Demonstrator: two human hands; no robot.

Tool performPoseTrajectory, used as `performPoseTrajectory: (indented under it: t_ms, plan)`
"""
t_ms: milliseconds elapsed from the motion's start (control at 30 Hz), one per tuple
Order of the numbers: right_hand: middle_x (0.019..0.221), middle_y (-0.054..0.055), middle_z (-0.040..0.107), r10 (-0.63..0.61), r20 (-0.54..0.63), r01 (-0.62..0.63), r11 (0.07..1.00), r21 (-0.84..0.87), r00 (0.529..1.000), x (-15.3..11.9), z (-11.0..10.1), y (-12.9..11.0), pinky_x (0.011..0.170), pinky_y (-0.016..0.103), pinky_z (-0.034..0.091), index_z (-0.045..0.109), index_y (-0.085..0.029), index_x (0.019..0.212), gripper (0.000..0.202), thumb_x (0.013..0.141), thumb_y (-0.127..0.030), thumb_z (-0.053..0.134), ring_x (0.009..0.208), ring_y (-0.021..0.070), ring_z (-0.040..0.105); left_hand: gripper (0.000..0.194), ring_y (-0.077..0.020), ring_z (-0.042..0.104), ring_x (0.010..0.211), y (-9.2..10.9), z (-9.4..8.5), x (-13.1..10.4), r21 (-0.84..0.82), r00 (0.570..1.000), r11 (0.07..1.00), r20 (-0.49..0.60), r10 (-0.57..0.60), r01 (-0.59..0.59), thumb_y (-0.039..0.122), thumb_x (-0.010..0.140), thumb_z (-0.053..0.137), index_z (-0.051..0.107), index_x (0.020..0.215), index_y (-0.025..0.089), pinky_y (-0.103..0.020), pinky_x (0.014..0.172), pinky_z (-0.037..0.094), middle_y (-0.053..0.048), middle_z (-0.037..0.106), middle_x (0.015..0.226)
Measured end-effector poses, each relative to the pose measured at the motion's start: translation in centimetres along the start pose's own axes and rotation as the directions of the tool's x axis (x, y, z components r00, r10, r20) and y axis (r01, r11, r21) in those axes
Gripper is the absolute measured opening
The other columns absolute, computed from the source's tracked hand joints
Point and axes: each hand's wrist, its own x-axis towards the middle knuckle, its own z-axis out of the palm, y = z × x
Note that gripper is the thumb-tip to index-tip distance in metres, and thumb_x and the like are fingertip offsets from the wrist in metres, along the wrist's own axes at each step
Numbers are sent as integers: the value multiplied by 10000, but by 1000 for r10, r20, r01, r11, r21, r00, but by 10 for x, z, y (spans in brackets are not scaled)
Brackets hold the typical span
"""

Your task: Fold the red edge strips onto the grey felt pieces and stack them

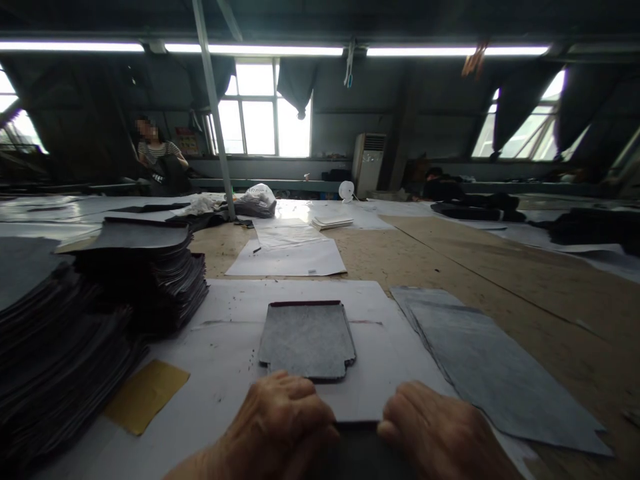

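Observation:
Both hands are at the bottom of the head view, gripping a dark flat sheet (367, 453) between them. My left hand (280, 427) has its fingers curled over the sheet's left side. On the right side, my right hand (440, 427) is closed in the same way, with the thumbs hidden or unclear. Just beyond them a grey piece (307, 340) with notched lower corners and a dark far edge lies flat on white paper (400, 347). The near edge of that piece is close to my left hand's knuckles.
Tall stacks of dark sheets (170, 273) stand at the left, near a yellowish card (147, 395). Larger grey sheets (495, 367) lie at the right. Farther back are white papers (290, 259), a small white fan (346, 191), a metal pole (215, 107) and a person (160, 152).

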Motion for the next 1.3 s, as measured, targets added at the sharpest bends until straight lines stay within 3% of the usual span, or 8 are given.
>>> performPoseTrajectory:
  t_ms: [100,233,333,433,733,1067,1200,1300]
  plan:
    - [586,-11,503,143,124,-159,979,125,982,16,-5,12,490,217,323,468,-178,652,251,882,-217,376,503,92,466,276,-102,518,523,-6,-25,-6,-59,987,986,9,-158,158,255,857,413,592,657,193,-198,502,397,5,545,557]
    - [582,-32,477,310,474,-492,806,329,824,53,-16,30,510,194,335,507,-169,655,205,831,-250,437,539,81,438,237,-93,500,520,-25,-51,1,-71,889,891,135,-437,449,314,808,513,648,654,194,-169,478,371,31,558,546]
    - [543,-52,413,314,532,-546,756,360,786,80,-14,46,486,186,321,499,-163,643,182,789,-267,469,505,69,380,262,-90,471,513,-50,-62,20,-74,774,788,264,-575,611,380,754,555,679,670,166,-168,472,352,29,546,526]
    - [537,-52,427,352,504,-543,784,302,789,103,1,61,488,193,333,534,-158,688,182,791,-294,472,500,73,400,291,-98,476,514,-80,-64,41,-64,734,755,299,-610,653,402,731,545,691,701,152,-183,496,369,19,565,536]
    - [846,24,590,450,265,-454,890,-49,853,131,61,76,774,353,435,576,-138,879,216,868,-333,484,810,144,560,191,-167,564,750,-123,-21,46,244,792,757,-92,-604,605,279,763,514,701,770,242,-269,694,397,-7,636,810]
    - [927,42,582,479,114,-470,877,-96,871,120,86,79,787,372,452,565,-132,938,219,870,-325,488,875,160,558,260,-205,550,915,-136,1,29,353,858,782,-244,-452,513,201,814,455,664,968,209,-367,844,432,-68,585,983]
    - [1014,59,562,526,71,-517,849,-114,848,120,86,74,788,366,452,550,-136,999,261,850,-347,513,947,179,535,386,-266,405,1203,-125,12,24,364,969,899,-59,-240,245,355,850,442,511,1212,240,-451,1006,325,-54,428,1336]
    - [1053,66,555,566,41,-558,821,-123,824,113,79,77,798,358,445,534,-139,1050,308,843,-366,517,975,183,525,528,-268,379,1243,-128,23,20,431,989,902,121,-85,25,465,842,438,340,1331,291,-463,1015,331,-26,370,1384]
